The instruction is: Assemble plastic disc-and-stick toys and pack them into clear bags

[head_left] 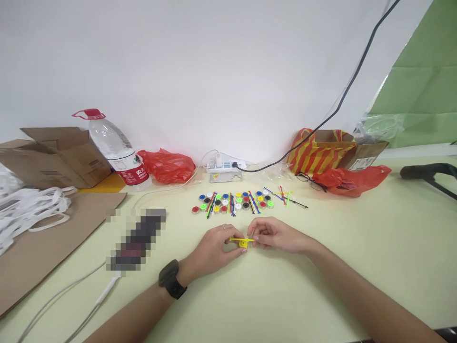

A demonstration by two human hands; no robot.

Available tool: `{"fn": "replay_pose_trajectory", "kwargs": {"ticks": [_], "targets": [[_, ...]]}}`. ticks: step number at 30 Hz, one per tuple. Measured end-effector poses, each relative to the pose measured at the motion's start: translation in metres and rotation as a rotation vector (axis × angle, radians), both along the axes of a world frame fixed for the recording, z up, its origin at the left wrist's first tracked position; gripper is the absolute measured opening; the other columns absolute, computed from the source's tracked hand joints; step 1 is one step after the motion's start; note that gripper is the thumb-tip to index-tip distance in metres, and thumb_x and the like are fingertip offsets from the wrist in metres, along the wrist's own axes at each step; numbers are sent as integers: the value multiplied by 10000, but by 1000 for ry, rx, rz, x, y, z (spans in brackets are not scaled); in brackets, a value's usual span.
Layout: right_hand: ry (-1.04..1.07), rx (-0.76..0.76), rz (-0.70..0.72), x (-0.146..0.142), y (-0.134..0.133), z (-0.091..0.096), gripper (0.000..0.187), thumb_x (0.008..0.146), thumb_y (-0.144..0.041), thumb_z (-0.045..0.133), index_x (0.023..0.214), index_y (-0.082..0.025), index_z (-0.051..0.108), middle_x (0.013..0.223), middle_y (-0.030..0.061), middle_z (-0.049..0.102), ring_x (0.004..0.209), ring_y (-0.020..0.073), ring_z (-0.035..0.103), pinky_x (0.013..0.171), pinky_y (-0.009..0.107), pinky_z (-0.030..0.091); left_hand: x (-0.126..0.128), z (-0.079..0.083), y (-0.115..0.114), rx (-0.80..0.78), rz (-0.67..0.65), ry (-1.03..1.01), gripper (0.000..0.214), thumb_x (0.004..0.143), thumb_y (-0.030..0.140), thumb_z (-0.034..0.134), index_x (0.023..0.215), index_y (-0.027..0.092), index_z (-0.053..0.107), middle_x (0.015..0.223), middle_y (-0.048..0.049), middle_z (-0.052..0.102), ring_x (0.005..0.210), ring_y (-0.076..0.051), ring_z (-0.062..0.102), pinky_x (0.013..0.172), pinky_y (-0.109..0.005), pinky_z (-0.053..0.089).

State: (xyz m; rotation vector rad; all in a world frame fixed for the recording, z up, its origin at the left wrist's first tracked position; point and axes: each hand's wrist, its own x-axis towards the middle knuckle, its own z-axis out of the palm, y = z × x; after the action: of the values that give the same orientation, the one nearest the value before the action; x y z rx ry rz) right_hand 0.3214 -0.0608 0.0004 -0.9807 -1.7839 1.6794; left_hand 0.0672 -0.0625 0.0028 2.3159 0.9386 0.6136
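I see both hands meeting at lower centre of the frame, low over the pale table [321, 290]. L hand [213, 249] has a dark watch on the wrist and a ring on one finger; its fingertips are pinched on the left end of a yellow stick [235, 239]. R hand [276, 237] is pinched on the right end, so both are closed on it. The stick is thin, straight and approx level btw the fingertips, w/ a small round yellow cap [243, 244] sitting at its middle, just under the line of the stick. Just above the hands in frame — a row of coloured caps and sticks [232, 202]. Water bottle [116, 150] at upper left.
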Motion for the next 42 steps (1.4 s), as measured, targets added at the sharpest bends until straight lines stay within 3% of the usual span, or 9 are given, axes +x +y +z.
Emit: {"fn": "replay_pose_trajectory", "kwargs": {"ticks": [8,17,22,26,30,39,42], "targets": [[59,23,-26,-13,-2,-3,283,899,-438,754,962,-179,659,782,2,638,673,120,545,607,239,433,2,-3,-2,17,0,7,99,934,330,715,1006,261,714,988,-1,729,917,-189,663,809,-299,490],[63,-49,10,-10,2,-6,328,855,-438,802,1013,-183,670,793,9,657,689,127,546,598,237,406,2,-1,-3,40,7,28,97,950,345,692,963,250,705,967,-13,724,905,-198,663,798,-305,497],[21,55,-73,-12,1,-7,252,878,-381,770,973,-183,647,754,-13,595,704,132,521,640,250,403,2,-3,-3,89,-4,24,70,946,308,692,992,255,684,979,-5,722,925,-194,668,803,-301,502],[-2,99,-63,-12,0,-5,187,906,-337,714,983,-197,616,730,-30,556,673,129,480,621,251,369,3,-4,-4,159,-15,38,134,939,276,690,1070,264,669,1028,-13,727,944,-204,678,800,-310,512],[-22,96,-66,-12,0,-2,183,897,-334,703,994,-206,615,708,-37,542,657,133,471,610,252,360,4,-5,-3,230,-53,49,47,962,254,649,1004,254,669,984,-21,746,918,-211,693,809,-330,521],[-53,137,-49,-13,0,-9,156,911,-325,685,976,-202,615,730,-30,541,677,136,493,616,256,375,6,1,-4,168,-75,34,74,919,266,700,885,244,638,992,-12,746,957,-225,675,841,-352,523],[-79,185,-85,-12,-1,-7,184,935,-371,669,989,-199,630,778,-14,568,699,142,512,628,265,397,5,5,-6,157,-78,1,107,901,308,729,975,258,671,1062,-25,734,1006,-228,664,883,-358,523]]}}
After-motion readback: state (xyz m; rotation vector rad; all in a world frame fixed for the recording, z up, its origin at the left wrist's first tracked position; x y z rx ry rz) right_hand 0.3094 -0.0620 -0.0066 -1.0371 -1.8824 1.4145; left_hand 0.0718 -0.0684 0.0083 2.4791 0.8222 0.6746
